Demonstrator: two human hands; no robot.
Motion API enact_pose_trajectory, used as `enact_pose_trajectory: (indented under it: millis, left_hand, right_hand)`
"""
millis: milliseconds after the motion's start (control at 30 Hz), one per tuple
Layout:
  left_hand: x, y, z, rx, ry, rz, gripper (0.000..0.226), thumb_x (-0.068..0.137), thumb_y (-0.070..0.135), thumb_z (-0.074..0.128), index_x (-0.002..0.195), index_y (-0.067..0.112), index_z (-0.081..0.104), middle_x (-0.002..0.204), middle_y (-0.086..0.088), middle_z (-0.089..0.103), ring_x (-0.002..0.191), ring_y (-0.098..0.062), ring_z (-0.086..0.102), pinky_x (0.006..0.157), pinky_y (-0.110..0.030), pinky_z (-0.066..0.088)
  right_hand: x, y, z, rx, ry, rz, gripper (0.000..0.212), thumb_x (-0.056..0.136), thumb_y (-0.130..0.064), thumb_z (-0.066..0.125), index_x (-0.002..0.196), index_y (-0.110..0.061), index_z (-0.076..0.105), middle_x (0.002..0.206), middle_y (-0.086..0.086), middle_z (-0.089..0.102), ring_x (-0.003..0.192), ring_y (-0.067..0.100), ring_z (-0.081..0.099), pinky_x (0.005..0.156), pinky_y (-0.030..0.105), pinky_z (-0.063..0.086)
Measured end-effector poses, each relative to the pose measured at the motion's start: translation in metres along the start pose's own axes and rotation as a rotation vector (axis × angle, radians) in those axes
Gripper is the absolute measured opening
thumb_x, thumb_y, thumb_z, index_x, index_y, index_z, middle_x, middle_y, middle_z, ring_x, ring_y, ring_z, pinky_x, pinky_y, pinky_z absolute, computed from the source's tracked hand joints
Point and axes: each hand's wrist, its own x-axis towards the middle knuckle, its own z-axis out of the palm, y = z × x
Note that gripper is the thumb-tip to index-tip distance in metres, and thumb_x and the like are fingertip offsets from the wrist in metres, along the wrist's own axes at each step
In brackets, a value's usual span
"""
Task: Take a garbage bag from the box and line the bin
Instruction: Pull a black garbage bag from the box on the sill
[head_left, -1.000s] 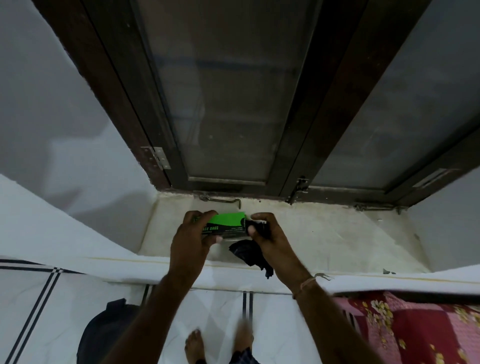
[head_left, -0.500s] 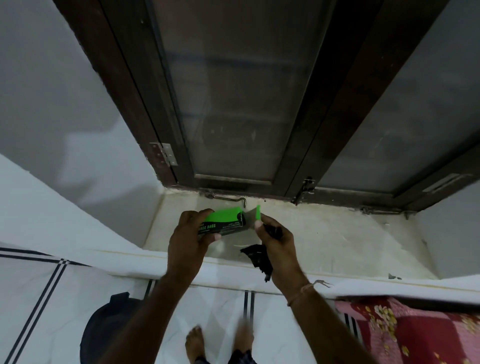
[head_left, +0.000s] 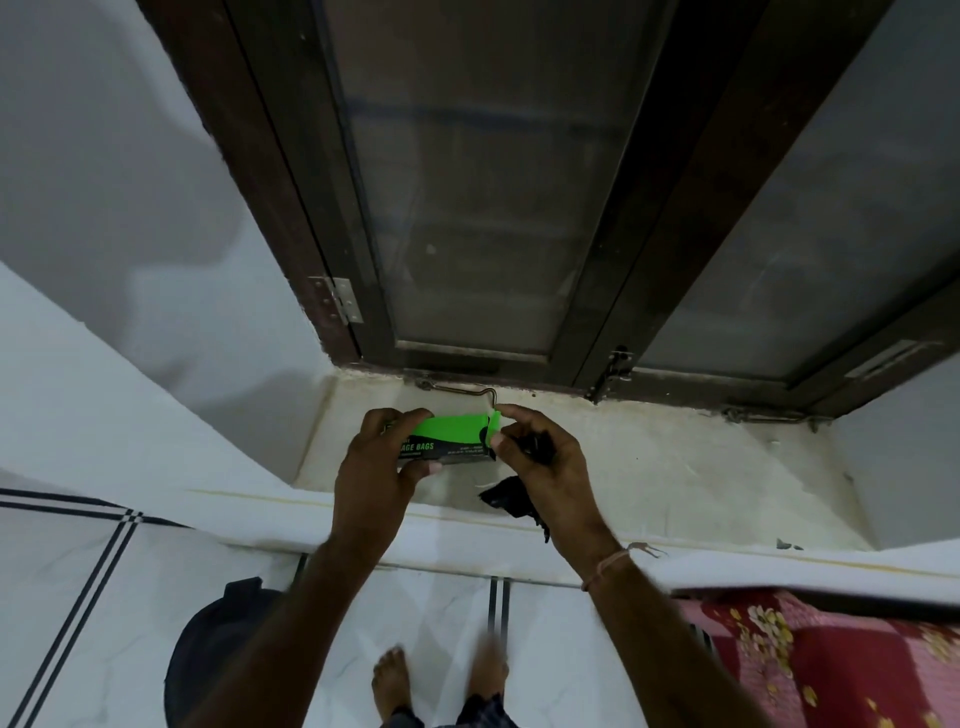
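Holding green-and-black garbage bag box (head_left: 449, 440) mid-frame over window sill (head_left: 649, 457): left hand (head_left: 379, 467) wrapped around its left end, right hand (head_left: 545, 467) pinching end flap (head_left: 493, 423), black garbage bag (head_left: 511, 499) clutched in palm.

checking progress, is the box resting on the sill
No, the left hand holds the box in the air above the sill.

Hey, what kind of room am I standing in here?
Probably a bedroom or other room of a home: a dark wooden window frame above a pale stone sill, tiled floor, and a floral quilt at the lower right.
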Motion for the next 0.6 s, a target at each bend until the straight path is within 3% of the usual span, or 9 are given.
enact_pose_trajectory:
  millis: [100, 167, 233, 367, 500, 600]
  left_hand:
    - [-0.001, -0.002, -0.004, -0.028, -0.006, 0.004, 0.057, 0.081, 0.019, 0.085, 0.134, 0.020, 0.065, 0.124, -0.003, 0.057, 0.104, -0.021, 0.066, 0.078, -0.023, 0.052]
    - [-0.001, -0.003, -0.006, -0.036, -0.010, 0.006, 0.057, 0.081, 0.019, 0.084, 0.134, 0.020, 0.064, 0.125, -0.002, 0.057, 0.105, -0.018, 0.064, 0.078, -0.020, 0.049]
    - [-0.002, -0.005, -0.008, -0.049, -0.015, 0.012, 0.057, 0.082, 0.019, 0.084, 0.135, 0.020, 0.064, 0.125, -0.002, 0.057, 0.104, -0.017, 0.064, 0.078, -0.023, 0.051]
    - [-0.002, -0.008, -0.012, -0.078, -0.039, 0.021, 0.056, 0.082, 0.020, 0.083, 0.135, 0.022, 0.064, 0.125, 0.000, 0.056, 0.106, -0.017, 0.064, 0.081, -0.029, 0.057]
    - [-0.002, -0.003, -0.010, -0.072, -0.066, 0.055, 0.055, 0.081, 0.020, 0.084, 0.133, 0.022, 0.066, 0.124, 0.001, 0.057, 0.106, -0.015, 0.062, 0.081, -0.020, 0.051]
    - [-0.004, -0.001, -0.007, -0.053, -0.065, 0.049, 0.055, 0.081, 0.021, 0.084, 0.133, 0.023, 0.066, 0.124, 0.001, 0.057, 0.107, -0.014, 0.061, 0.079, -0.011, 0.045]
  right_hand:
    - [0.001, -0.001, -0.003, -0.013, -0.029, -0.004, 0.029, 0.092, -0.002, 0.072, 0.120, -0.006, 0.071, 0.104, 0.030, 0.066, 0.101, 0.038, 0.069, 0.089, 0.025, 0.057]
    - [0.001, -0.001, -0.005, -0.012, -0.043, 0.009, 0.025, 0.093, -0.003, 0.072, 0.118, -0.006, 0.070, 0.104, 0.026, 0.068, 0.103, 0.041, 0.068, 0.090, 0.039, 0.061]
    - [0.000, -0.001, -0.006, 0.004, -0.051, 0.026, 0.021, 0.093, -0.005, 0.072, 0.114, -0.004, 0.070, 0.103, 0.016, 0.070, 0.099, 0.032, 0.068, 0.093, 0.060, 0.057]
    - [-0.001, -0.002, -0.009, 0.043, -0.084, 0.063, 0.017, 0.095, -0.007, 0.071, 0.110, 0.000, 0.067, 0.105, 0.011, 0.069, 0.098, 0.028, 0.064, 0.085, 0.070, 0.056]
    - [0.000, 0.001, -0.008, 0.034, -0.084, 0.077, 0.021, 0.092, -0.010, 0.073, 0.112, -0.002, 0.069, 0.102, 0.010, 0.069, 0.098, 0.035, 0.065, 0.088, 0.069, 0.056]
    - [-0.002, 0.002, -0.009, 0.029, -0.067, 0.094, 0.020, 0.093, -0.006, 0.072, 0.112, -0.003, 0.069, 0.102, 0.004, 0.070, 0.101, 0.046, 0.067, 0.081, 0.047, 0.062]
